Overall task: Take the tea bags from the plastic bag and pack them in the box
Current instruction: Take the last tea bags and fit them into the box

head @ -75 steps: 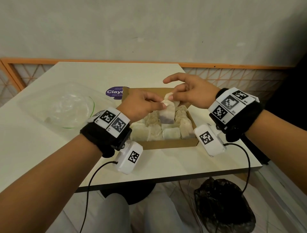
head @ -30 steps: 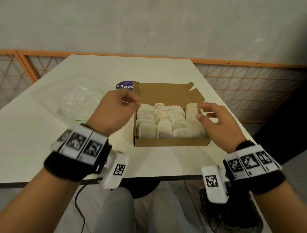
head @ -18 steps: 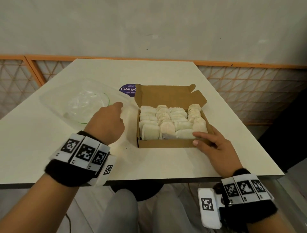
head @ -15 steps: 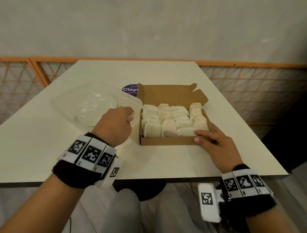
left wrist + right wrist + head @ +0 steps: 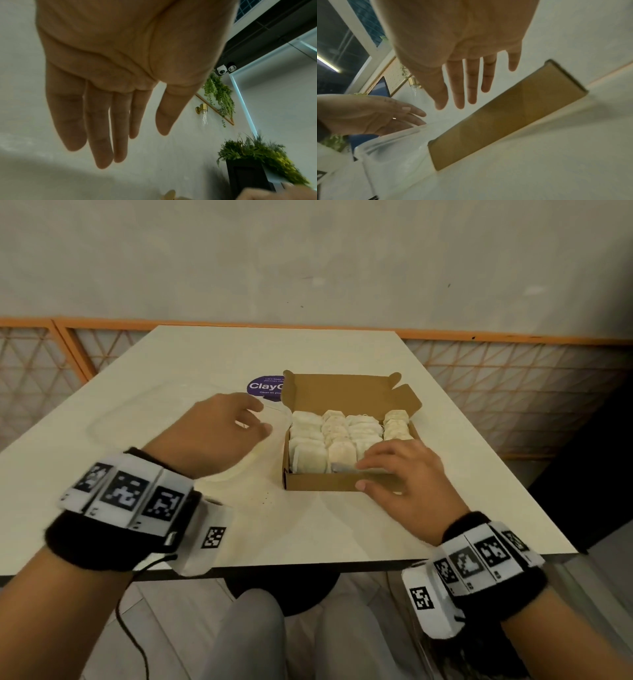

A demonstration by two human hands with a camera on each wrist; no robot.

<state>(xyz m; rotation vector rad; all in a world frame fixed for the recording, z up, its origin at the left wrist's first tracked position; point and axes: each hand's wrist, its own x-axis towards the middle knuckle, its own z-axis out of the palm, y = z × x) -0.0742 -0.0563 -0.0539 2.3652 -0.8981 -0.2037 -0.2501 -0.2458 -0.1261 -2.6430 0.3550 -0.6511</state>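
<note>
Cardboard, brown and open-lidded, the flat box (image 5: 342,481) sits on the pale tabletop (image 5: 308,525), packed with rows of off-white paper tea bags (image 5: 310,457); only the head view shows them. The right wrist view catches just its plain outer wall. Right hand (image 5: 407,484) hovers over the near corner, fingers (image 5: 471,86) straight and slightly spread. Left hand (image 5: 215,436) holds nothing above the clear, crumpled plastic bag (image 5: 137,419), fingers (image 5: 102,128) straight, close together.
</note>
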